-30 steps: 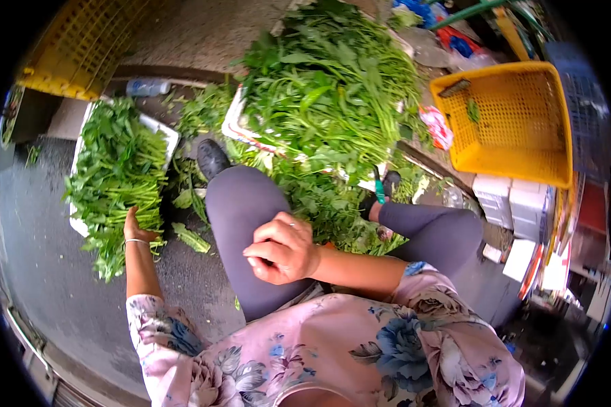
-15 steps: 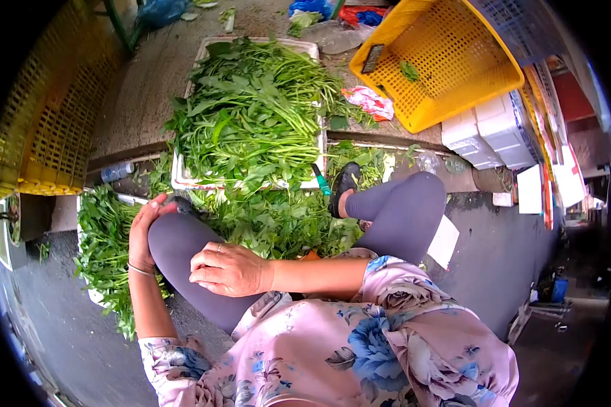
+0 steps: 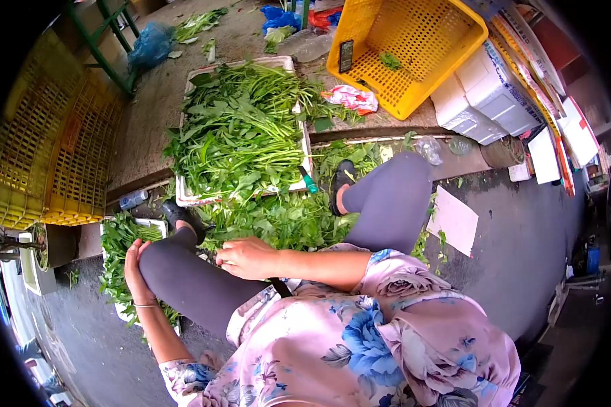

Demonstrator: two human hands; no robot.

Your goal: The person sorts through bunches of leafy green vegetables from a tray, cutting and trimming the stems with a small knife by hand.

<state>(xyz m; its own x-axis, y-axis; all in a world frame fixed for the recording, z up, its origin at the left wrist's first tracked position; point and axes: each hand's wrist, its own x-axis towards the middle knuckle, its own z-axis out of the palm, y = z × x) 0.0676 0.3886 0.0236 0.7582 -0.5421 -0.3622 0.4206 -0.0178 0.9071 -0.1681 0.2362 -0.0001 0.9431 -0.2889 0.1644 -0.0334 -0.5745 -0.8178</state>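
Observation:
My left hand rests along the outer side of my left knee, its fingers stretched out and nothing in them. Over my lap, beside my left thigh, my right hand is loosely curled; nothing shows in it, though its palm is hidden. In front of my legs a white foam tray bears a heap of long-stemmed leafy greens. A green-handled tool, perhaps a knife, lies at its near right corner. Loose green leaves cover the ground between my feet. More leafy greens lie near my left hand.
A yellow crate holding a phone and a green sprig stands at the upper right, beside white foam boxes. Stacked yellow crates stand at the left. A cardboard sheet lies right of my knee; a plastic bottle lies left.
My view has shifted, and my left leg now points further outward with its shoe showing. My right hand has drawn back from over my left thigh toward my lap. My left hand stays at the knee.

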